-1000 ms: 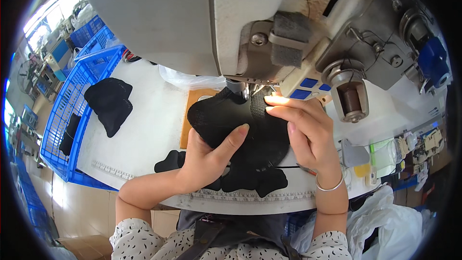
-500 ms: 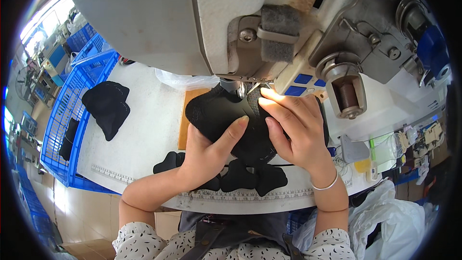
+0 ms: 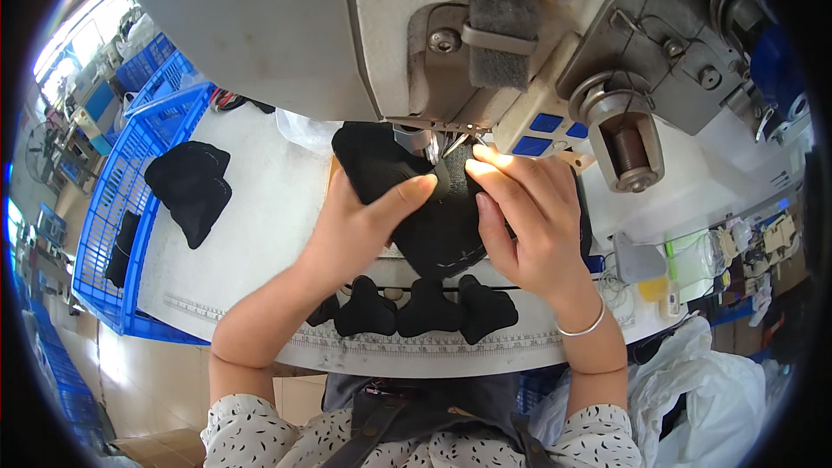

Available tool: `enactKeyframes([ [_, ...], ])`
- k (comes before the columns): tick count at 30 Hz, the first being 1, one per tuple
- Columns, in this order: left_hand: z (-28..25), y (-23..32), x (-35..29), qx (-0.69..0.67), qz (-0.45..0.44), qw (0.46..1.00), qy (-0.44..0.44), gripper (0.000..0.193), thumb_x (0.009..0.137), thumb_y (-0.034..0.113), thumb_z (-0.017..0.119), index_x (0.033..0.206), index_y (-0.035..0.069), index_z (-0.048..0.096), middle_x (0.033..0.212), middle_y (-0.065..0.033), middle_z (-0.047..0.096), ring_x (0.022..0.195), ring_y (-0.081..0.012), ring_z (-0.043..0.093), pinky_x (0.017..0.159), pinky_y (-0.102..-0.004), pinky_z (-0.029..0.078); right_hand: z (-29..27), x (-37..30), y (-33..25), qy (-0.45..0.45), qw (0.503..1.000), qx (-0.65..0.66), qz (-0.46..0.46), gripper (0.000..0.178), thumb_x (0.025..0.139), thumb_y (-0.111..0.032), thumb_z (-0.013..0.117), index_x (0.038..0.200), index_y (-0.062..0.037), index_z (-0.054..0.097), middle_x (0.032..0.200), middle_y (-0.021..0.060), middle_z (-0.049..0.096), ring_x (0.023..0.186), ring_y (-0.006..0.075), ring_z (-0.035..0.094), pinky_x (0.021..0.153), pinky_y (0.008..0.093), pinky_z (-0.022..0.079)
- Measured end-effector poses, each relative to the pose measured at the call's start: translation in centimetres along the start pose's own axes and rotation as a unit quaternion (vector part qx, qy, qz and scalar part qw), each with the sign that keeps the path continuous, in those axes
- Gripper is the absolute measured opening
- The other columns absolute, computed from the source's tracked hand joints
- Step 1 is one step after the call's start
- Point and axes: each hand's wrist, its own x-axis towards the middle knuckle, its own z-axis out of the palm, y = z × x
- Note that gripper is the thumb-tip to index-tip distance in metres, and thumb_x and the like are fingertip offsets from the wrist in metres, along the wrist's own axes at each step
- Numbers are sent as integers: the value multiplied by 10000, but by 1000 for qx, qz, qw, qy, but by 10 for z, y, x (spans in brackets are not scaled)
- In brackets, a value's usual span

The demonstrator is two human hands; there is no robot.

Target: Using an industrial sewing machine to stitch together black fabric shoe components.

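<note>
A black fabric piece (image 3: 433,225) lies on the white sewing table (image 3: 260,217) under the needle (image 3: 431,149) of a large grey sewing machine (image 3: 364,26). My left hand (image 3: 360,221) presses flat on its left side, the thumb stretched toward the needle. Along its right side my right hand (image 3: 520,217) pins the cloth down, fingertips right at the presser foot; a silver bangle (image 3: 581,328) circles that wrist. Three small black pieces (image 3: 416,312) hang over the table's front edge below the hands.
A stack of black fabric pieces (image 3: 189,186) lies on the table at the left. Beyond it stands a blue plastic crate (image 3: 130,173) with more dark pieces. White plastic bags (image 3: 702,390) sit at the lower right, and small boxes and spools (image 3: 693,256) crowd the right.
The view has come closer to the machine. Both hands have pushed the black fabric piece further in under the needle, and my left thumb now reaches toward the presser foot.
</note>
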Motion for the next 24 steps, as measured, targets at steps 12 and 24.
enactKeyframes([
  [12,-18,4,8,-47,-131,987,-75,213,833,165,602,995,30,577,748,16,570,578,-41,501,457,-193,373,-2,-4,-17,-21,1000,-8,12,281,700,-13,588,979,10,617,1013,119,597,920,296,566,812,378,431],
  [24,-17,4,14,-54,-141,986,-72,242,836,177,573,1024,25,585,733,5,564,557,-45,498,415,-194,348,-1,-6,-20,-38,998,-29,36,300,715,-41,582,1009,5,609,1026,115,596,950,296,557,830,387,417],
])
